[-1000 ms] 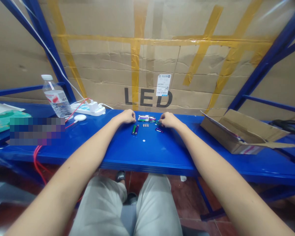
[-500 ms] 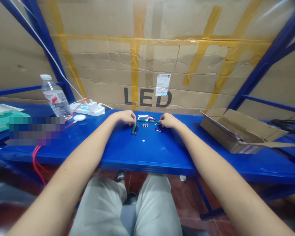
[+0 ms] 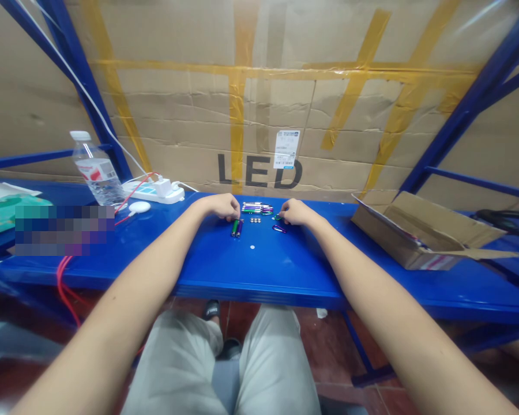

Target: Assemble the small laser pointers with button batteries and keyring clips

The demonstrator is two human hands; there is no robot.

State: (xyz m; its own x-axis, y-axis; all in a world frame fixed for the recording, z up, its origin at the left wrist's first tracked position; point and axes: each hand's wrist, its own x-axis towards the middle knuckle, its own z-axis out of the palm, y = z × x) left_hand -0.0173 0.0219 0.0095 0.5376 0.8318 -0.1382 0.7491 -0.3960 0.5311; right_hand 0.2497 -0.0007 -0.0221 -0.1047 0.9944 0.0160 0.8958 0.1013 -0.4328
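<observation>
Storeroom or warehouse workstation: blue steel racking (image 3: pixel 467 109) as bench, taped "LED" shipping carton (image 3: pixel 259 115) behind, open cardboard box (image 3: pixel 419 236), power strip (image 3: pixel 155 190), small parts (image 3: pixel 258 208).

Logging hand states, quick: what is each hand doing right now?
Left hand: curled shut beside the green and purple tubes; nothing seen held.
Right hand: fingertips at the green clip; grip cannot be told.
</observation>
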